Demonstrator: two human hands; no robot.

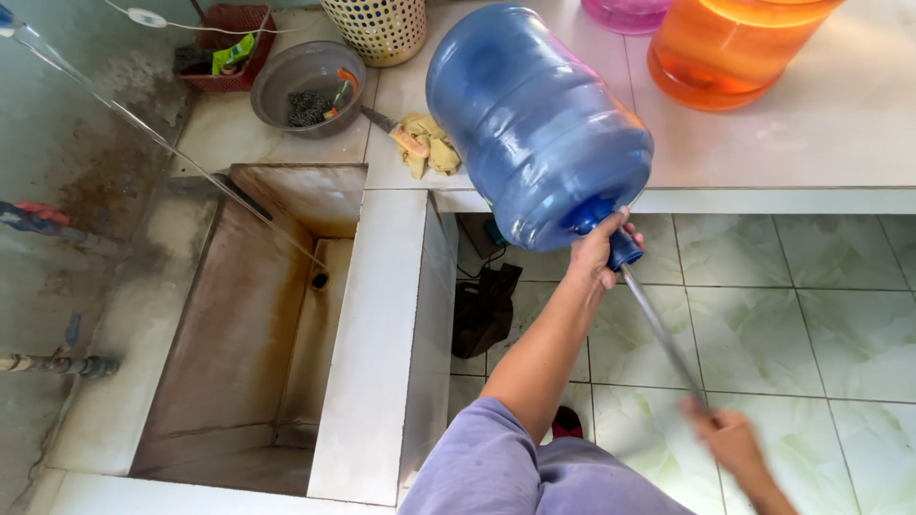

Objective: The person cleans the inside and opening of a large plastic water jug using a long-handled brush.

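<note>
right hand [730, 441] grips rod [660, 332] near | rod runs far-left into jug [536, 119] neck | left hand [598, 250] clasps neck, nearer jug

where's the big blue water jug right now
In the head view the blue water jug lies tilted on the white counter's front edge, top centre, beside the orange jug, its neck gripped by the left hand.

Big blue water jug [534, 124] tipped on counter edge, thin rod [658, 329] in neck.
</note>
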